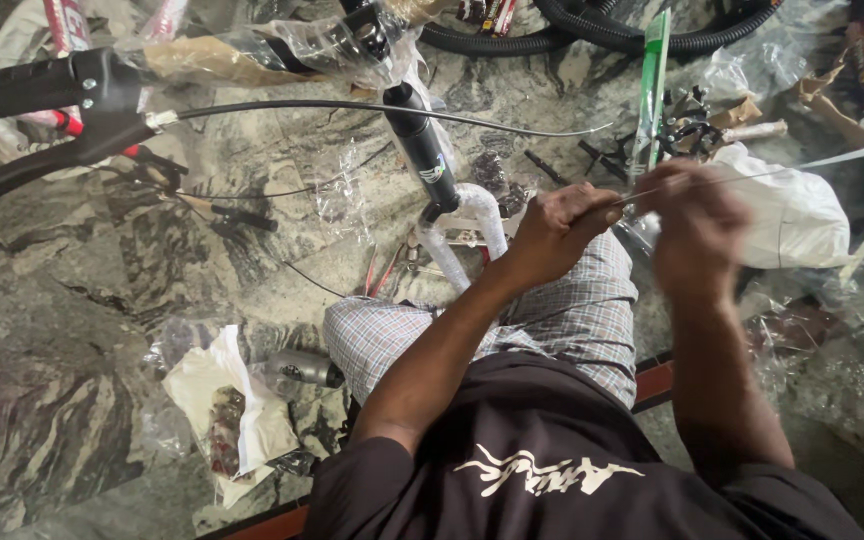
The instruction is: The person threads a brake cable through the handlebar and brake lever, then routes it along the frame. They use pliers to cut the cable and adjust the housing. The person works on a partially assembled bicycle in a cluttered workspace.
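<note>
My left hand (pixel 562 225) is closed around the end of a thin black cable housing, just above my checked trouser knee. My right hand (pixel 694 225), blurred, pinches a thin bright cable wire (pixel 802 168) that runs off to the right. Another black cable (pixel 372 105) leads from the brake lever (pixel 62 150) on the black handlebar grip (pixel 12 88) at the upper left. A black and white bicycle fork (pixel 442 180) stands just left of my left hand.
Clear plastic wrap and white bags (pixel 797 215) lie around on the marbled stone floor (pixel 72 300). Small black parts (pixel 687 125) sit at the upper right, black corrugated hose (pixel 592 35) along the top, a small dark bottle (pixel 302 370) and a white bag (pixel 232 400) at lower left.
</note>
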